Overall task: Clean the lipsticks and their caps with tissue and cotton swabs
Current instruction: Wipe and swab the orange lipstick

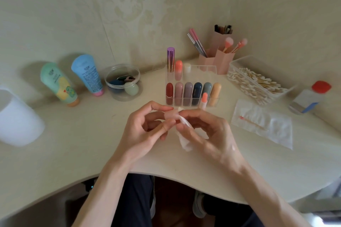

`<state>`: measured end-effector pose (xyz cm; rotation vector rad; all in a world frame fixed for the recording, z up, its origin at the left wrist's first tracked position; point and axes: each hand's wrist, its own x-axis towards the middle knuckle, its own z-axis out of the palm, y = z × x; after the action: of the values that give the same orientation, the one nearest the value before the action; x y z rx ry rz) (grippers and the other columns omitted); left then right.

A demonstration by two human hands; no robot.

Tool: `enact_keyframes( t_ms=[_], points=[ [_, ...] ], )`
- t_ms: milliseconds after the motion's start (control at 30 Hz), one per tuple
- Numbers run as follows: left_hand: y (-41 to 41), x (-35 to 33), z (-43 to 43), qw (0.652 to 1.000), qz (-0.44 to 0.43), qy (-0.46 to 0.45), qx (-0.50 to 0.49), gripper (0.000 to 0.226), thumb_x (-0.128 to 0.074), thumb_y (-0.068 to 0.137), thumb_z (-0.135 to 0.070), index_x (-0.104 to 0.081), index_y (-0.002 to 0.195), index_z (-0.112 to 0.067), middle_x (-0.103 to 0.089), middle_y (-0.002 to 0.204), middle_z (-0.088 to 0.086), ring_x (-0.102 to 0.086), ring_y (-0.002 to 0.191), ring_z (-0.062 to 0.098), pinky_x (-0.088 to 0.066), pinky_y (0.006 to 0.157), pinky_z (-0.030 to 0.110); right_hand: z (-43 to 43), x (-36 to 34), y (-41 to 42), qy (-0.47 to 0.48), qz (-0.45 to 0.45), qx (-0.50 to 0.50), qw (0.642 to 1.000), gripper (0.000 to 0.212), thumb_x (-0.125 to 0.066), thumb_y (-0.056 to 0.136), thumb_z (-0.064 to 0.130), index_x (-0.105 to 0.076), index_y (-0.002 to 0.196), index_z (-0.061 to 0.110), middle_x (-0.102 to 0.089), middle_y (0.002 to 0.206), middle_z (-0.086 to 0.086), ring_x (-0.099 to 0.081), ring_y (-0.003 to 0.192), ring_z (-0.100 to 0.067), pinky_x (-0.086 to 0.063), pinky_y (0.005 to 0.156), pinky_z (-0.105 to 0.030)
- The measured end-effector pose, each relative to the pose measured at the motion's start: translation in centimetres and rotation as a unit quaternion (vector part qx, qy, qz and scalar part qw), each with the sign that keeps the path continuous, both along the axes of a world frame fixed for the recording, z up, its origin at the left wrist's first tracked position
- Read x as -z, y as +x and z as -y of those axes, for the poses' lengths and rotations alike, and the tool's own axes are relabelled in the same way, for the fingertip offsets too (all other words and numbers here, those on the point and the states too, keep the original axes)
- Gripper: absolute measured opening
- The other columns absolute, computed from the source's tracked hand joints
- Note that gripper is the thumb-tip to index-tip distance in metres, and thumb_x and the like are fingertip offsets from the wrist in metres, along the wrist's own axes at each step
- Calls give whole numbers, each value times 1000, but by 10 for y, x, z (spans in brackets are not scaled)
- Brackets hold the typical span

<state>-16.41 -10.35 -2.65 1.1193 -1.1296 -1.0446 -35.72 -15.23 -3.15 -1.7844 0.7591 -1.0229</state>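
My left hand [145, 127] pinches a pale pink lipstick cap [172, 115] over the middle of the desk. My right hand [208, 131] grips a white tissue [184, 139] and holds its twisted end at the cap's mouth. An uncapped lipstick [203, 100] with an orange-pink bullet stands just behind my hands. Behind it, a clear organiser [210, 69] holds a row of several coloured lipsticks [192, 93]. A used cotton swab [251, 122] with a pink tip lies on a flat tissue [276, 131] to the right.
A clear box of cotton swabs [258, 82] and pink brush holders [220, 59] stand at the back right. A red-capped bottle [310, 96] lies far right. Two tubes [59, 84], a round jar [122, 82] and a white cup [17, 118] are on the left.
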Motion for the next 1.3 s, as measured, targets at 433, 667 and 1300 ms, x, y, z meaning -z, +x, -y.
enact_keyframes(
  t_ms=[433,667,1300],
  points=[
    [0,4,1,999,34,6,5,33,-74,82,19,-71,99,-8,-80,95,13,-73,87,47,-60,66,56,6,12,-3,73,81,-17,994,27,-83,86,19,-81,110,6,-78,101,-15,-71,90,-39,-57,83,-42],
    [0,-1,0,999,5,2,51,30,-78,92,-21,-71,119,-12,-80,87,11,-72,72,36,-58,63,32,5,10,-3,-6,44,24,999,8,-75,93,17,-77,98,12,-73,92,1,-66,79,-24,-52,71,-36],
    [-3,-5,0,999,19,21,19,28,-70,89,-27,-76,114,-15,-81,92,6,-77,82,20,-58,71,26,2,12,-1,-73,-2,39,997,11,-74,95,-1,-74,96,9,-64,91,1,-58,79,-17,-45,76,-22]
  ],
)
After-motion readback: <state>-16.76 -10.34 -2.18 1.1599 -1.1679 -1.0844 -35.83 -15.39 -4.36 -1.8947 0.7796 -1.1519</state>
